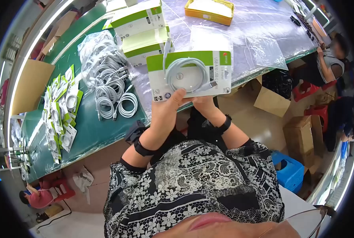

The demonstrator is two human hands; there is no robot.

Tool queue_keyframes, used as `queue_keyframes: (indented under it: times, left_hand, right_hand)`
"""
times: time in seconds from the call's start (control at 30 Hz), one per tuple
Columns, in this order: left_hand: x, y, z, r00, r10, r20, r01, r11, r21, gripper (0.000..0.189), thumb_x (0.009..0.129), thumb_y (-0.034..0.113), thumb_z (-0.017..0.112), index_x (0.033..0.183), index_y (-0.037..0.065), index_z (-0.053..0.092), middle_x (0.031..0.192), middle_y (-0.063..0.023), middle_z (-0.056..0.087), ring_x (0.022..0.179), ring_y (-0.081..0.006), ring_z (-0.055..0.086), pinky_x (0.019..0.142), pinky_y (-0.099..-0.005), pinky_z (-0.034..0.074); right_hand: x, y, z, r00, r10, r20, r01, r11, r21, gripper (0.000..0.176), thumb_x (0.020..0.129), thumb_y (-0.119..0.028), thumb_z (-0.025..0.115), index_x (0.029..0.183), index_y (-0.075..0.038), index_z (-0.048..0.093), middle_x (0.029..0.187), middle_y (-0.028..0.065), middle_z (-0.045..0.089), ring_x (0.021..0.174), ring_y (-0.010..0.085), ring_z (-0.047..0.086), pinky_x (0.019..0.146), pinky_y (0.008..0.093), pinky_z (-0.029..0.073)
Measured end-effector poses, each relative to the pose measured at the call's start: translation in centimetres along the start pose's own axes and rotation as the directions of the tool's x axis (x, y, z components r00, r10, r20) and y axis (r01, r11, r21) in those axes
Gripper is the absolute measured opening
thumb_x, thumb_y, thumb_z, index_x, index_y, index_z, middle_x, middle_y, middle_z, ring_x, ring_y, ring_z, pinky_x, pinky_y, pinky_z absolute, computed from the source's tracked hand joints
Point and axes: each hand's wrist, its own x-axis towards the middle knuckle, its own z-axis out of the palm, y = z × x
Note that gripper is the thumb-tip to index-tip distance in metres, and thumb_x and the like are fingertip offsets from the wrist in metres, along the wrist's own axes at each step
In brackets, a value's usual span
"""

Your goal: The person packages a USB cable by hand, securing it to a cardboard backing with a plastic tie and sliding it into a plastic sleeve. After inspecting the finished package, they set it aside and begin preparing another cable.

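Observation:
A green and white card package (220, 73) with a coiled white cable (169, 75) on its front is held up over the table's front edge. My left hand (169, 107) grips its lower edge, with the thumb on the front near the coil. Beside it, my right hand (204, 105) is at the same lower edge, its fingers mostly hidden behind the card. Behind the package stand stacked green and white boxes (139, 23). Left of them lies a heap of coiled grey-white cables (109, 83), partly in clear plastic.
Many carded cables (60, 115) are piled on the green table (93, 135) at left. A yellow tray (209, 12) and clear plastic bags (266, 53) lie at the back. Cardboard boxes (300, 135) and a blue stool (288, 170) stand at right. Other people sit at both sides.

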Motion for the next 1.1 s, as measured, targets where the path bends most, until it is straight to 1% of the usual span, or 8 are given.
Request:
queue_keyframes:
  times: [0.1,0.27,0.4,0.47,0.5,0.6,0.73,1.1]
  left_hand:
    - [1.2,-0.1,-0.6,0.996,-0.061,0.057,0.060,0.998,0.023,0.040,0.095,0.012,0.054,0.129,-0.001,0.039,0.122,-0.0142,0.054,0.105,-0.0269,0.060,0.084,-0.0392,0.055]
    - [1.3,-0.8,-0.6,0.993,-0.109,0.038,0.108,0.994,0.035,0.038,0.095,0.014,0.053,0.128,-0.002,0.041,0.118,-0.0146,0.056,0.101,-0.0274,0.062,0.085,-0.0400,0.055]
    - [1.9,-0.9,-1.8,0.996,-0.085,0.024,0.084,0.996,0.040,0.038,0.096,0.015,0.053,0.127,-0.003,0.042,0.117,-0.0149,0.057,0.101,-0.0283,0.063,0.086,-0.0414,0.055]
    - [2.8,-0.6,-3.4,0.984,-0.175,-0.002,0.175,0.984,0.032,0.035,0.095,0.011,0.053,0.126,-0.002,0.044,0.116,-0.0145,0.058,0.102,-0.0278,0.062,0.085,-0.0402,0.056]
    - [2.6,-0.9,-3.7,0.972,-0.234,-0.019,0.235,0.972,0.011,0.033,0.094,0.010,0.054,0.125,-0.001,0.045,0.116,-0.0143,0.058,0.102,-0.0275,0.062,0.084,-0.0395,0.057]
    - [1.8,-1.4,-2.7,0.963,-0.268,0.020,0.269,0.962,-0.053,0.032,0.094,0.007,0.053,0.124,-0.001,0.045,0.115,-0.0142,0.058,0.101,-0.0271,0.062,0.084,-0.0392,0.057]
    - [1.5,-1.7,-2.1,0.970,-0.245,-0.003,0.244,0.967,-0.075,0.031,0.092,0.003,0.054,0.122,-0.002,0.047,0.114,-0.0136,0.058,0.100,-0.0254,0.063,0.085,-0.0382,0.057]
    - [0.2,-1.7,-2.7,0.977,-0.192,-0.092,0.181,0.976,-0.121,0.031,0.089,-0.001,0.058,0.119,-0.002,0.050,0.111,-0.0119,0.060,0.097,-0.0220,0.063,0.084,-0.0348,0.057]
  right_hand:
    - [0.9,-1.6,-0.1,0.998,-0.012,-0.059,0.002,0.986,-0.168,0.017,0.079,0.000,0.056,0.096,0.000,0.061,0.097,0.0177,0.062,0.089,0.0369,0.058,0.079,0.0442,0.045]
    - [1.1,-4.0,-0.4,0.998,-0.001,-0.066,0.001,1.000,0.004,0.016,0.078,0.004,0.056,0.093,0.000,0.060,0.091,0.0182,0.060,0.087,0.0397,0.056,0.078,0.0433,0.046]
    - [1.0,-7.2,-3.6,0.929,0.329,0.171,-0.273,0.919,-0.285,0.015,0.078,0.003,0.060,0.092,-0.001,0.062,0.087,0.0152,0.060,0.085,0.0367,0.056,0.076,0.0448,0.046]
    - [1.1,-11.9,-5.4,0.942,0.050,0.333,0.011,0.984,-0.180,0.026,0.077,0.001,0.065,0.102,-0.007,0.066,0.084,0.0083,0.061,0.074,0.0244,0.057,0.068,0.0347,0.047]
    - [1.9,-13.1,-5.8,0.938,0.061,0.340,0.002,0.983,-0.182,0.026,0.077,0.001,0.065,0.102,-0.007,0.066,0.084,0.0083,0.061,0.074,0.0244,0.057,0.068,0.0347,0.047]
    - [4.7,-15.1,-6.7,0.917,-0.354,0.182,0.384,0.664,-0.642,0.032,0.069,-0.004,0.070,0.101,-0.010,0.068,0.081,0.0032,0.060,0.077,0.0222,0.055,0.073,0.0345,0.045]
    - [4.5,-13.7,-7.0,0.906,-0.296,0.304,0.423,0.664,-0.616,0.037,0.066,-0.004,0.071,0.102,-0.010,0.068,0.083,0.0022,0.059,0.082,0.0205,0.055,0.079,0.0346,0.043]
    - [4.4,-14.1,-3.9,0.923,-0.244,0.299,0.368,0.788,-0.494,0.041,0.070,0.001,0.062,0.110,-0.007,0.066,0.086,0.0057,0.055,0.083,0.0248,0.053,0.075,0.0342,0.044]
